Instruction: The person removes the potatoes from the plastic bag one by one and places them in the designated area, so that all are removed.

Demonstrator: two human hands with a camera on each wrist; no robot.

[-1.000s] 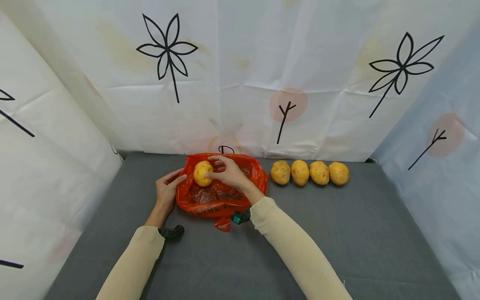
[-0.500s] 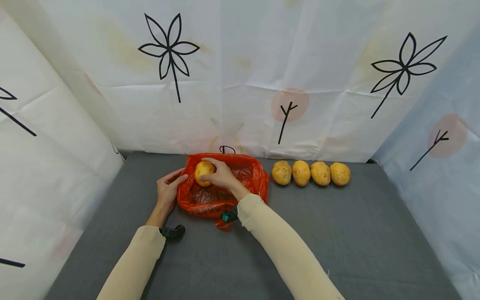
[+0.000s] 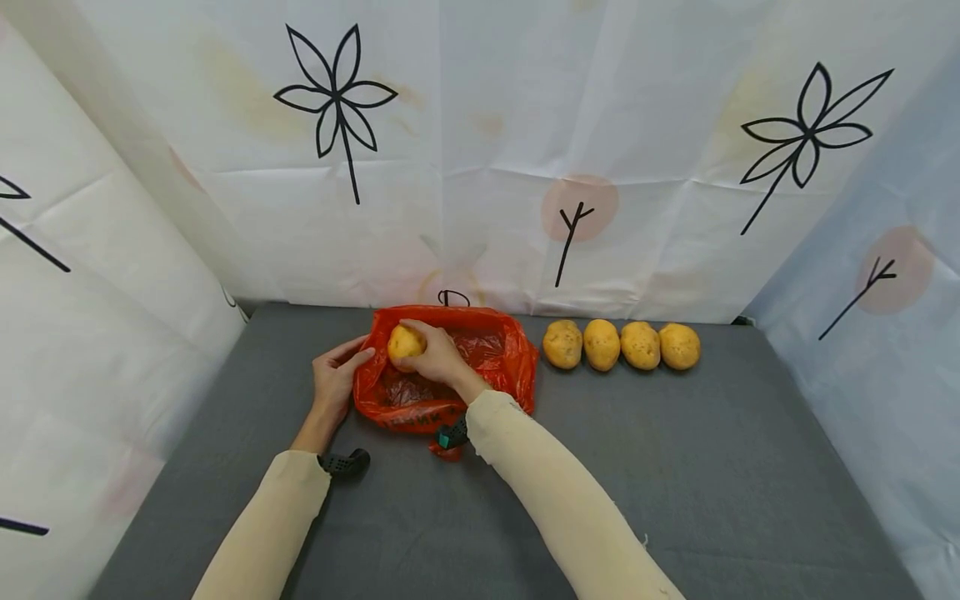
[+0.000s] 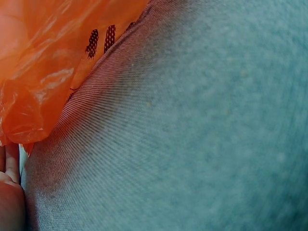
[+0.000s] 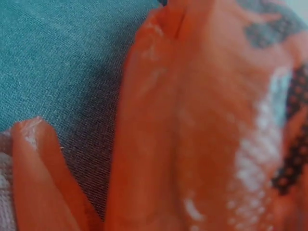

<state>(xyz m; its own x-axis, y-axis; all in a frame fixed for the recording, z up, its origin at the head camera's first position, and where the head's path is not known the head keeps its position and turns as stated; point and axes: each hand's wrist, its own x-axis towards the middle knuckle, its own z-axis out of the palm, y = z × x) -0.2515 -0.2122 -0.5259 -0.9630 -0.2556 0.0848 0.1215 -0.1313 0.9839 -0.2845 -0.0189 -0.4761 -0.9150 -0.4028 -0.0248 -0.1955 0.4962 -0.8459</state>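
A red plastic bag (image 3: pixel 480 367) with dark print sits at the back of the table, its mouth spread wide. My right hand (image 3: pixel 438 357) holds a yellow potato (image 3: pixel 403 343) inside the left part of the bag, thumb and fingers around it. At the bag's left edge, my left hand (image 3: pixel 336 379) holds the rim between thumb and fingers; some fingers are hidden behind the plastic. The left wrist view has the bag (image 4: pixel 33 82) and part of the left hand (image 4: pixel 10 192). Only the bag's side (image 5: pixel 159 144) fills the right wrist view, without the right hand.
To the right of the bag, several potatoes (image 3: pixel 602 345) stand in a row along the back of the grey table (image 3: pixel 712 467). White patterned cloth (image 3: pixel 487 150) hangs behind the table and at both sides. Both wrists wear dark bands.
My right hand has moved slightly left and closed further around the potato, which stays near the same spot in the bag. The left hand has stayed at the bag's edge.
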